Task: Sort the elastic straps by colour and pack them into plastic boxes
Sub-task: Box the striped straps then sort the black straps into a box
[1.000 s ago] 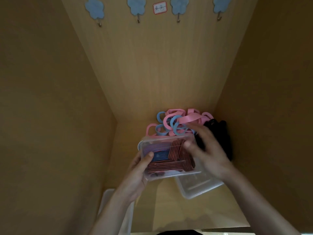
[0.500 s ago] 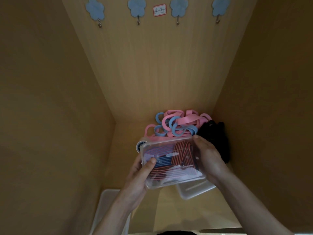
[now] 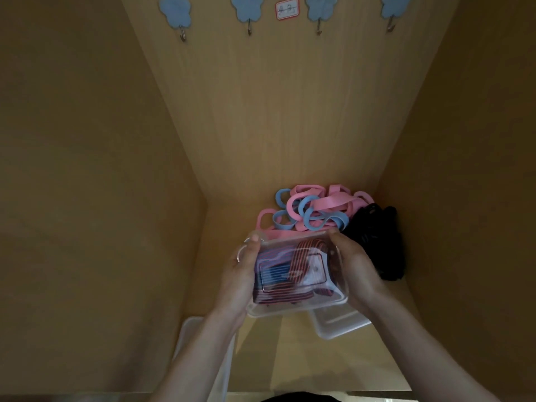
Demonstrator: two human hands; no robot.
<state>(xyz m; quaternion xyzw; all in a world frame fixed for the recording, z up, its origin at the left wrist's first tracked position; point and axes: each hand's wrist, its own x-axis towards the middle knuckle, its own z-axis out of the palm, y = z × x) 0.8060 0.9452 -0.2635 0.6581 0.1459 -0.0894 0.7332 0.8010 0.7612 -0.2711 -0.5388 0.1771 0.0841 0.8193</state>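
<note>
The near edge of the pink straps (image 3: 333, 203) is hidden behind the clear plastic box (image 3: 295, 274). An empty box (image 3: 339, 324) just below it is partly covered by it and by the right hand (image 3: 356, 271). Far above it, the writing on the label (image 3: 287, 8) cannot be read.

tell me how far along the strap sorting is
Done: one clear box is packed with mostly red striped straps. In hand: the left hand and right hand grip that box by its sides. Left: pink and blue straps lie mixed in a pile at the back, black straps sit beside them, and what looks like an empty box waits nearby.
</note>
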